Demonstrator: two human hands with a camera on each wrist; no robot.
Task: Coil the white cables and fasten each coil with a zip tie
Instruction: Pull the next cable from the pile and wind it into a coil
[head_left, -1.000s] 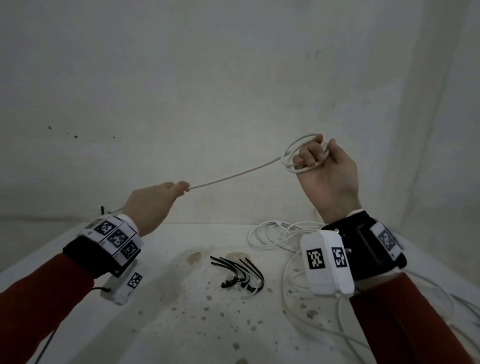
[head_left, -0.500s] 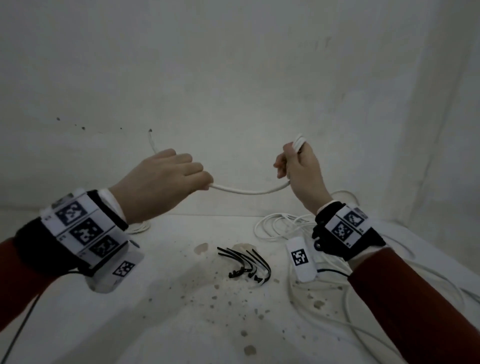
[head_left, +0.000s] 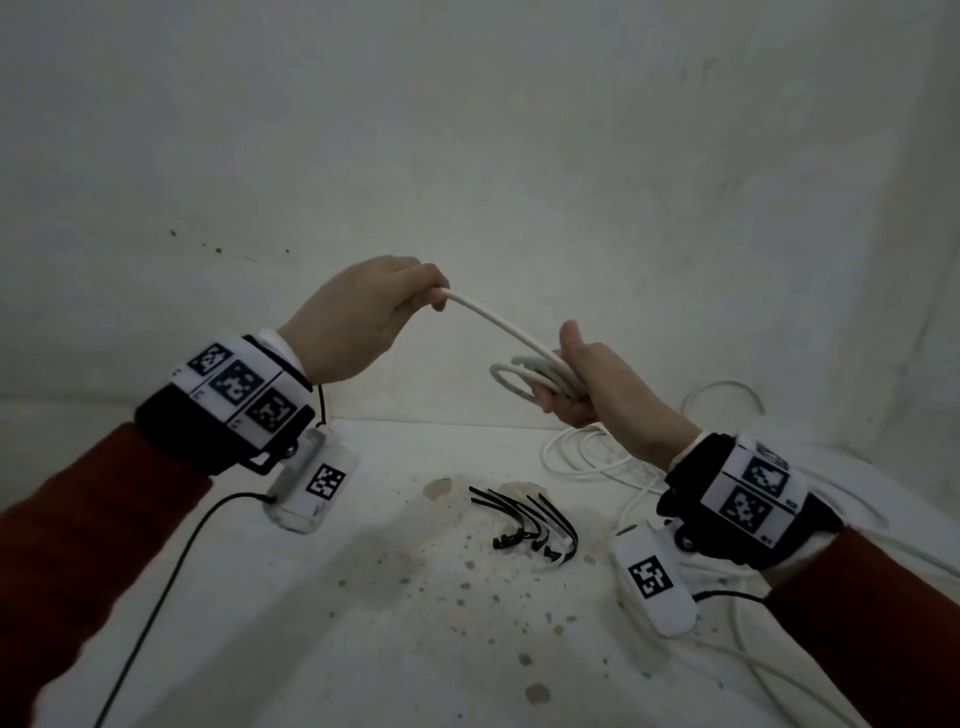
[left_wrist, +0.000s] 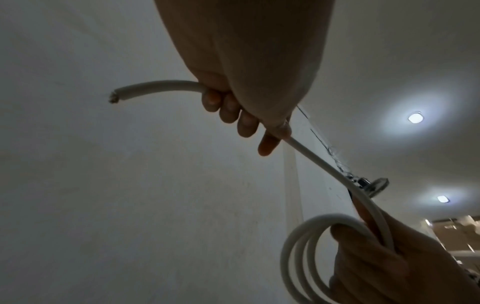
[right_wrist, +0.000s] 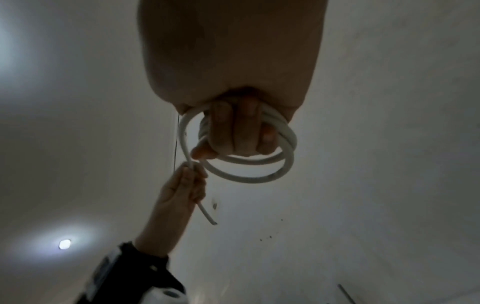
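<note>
My right hand (head_left: 582, 384) grips a small coil of white cable (head_left: 524, 376) above the table, fingers curled through its loops (right_wrist: 249, 164). From the coil a short straight run of cable (head_left: 498, 319) rises left to my left hand (head_left: 384, 306), which grips it near its end. The cut cable end (left_wrist: 114, 98) sticks out past the left fingers (left_wrist: 233, 111). Several black zip ties (head_left: 530, 519) lie in a bunch on the white table (head_left: 415, 623) between my forearms.
More loose white cable (head_left: 597, 462) lies tangled on the table at the right, under and behind my right wrist. A white wall stands close behind the table. A thin black lead (head_left: 171, 577) trails from my left wrist device.
My left hand has risen and moved right, close to the right hand. The right hand has lowered and turned the coil sideways. The free cable between them is now short.
</note>
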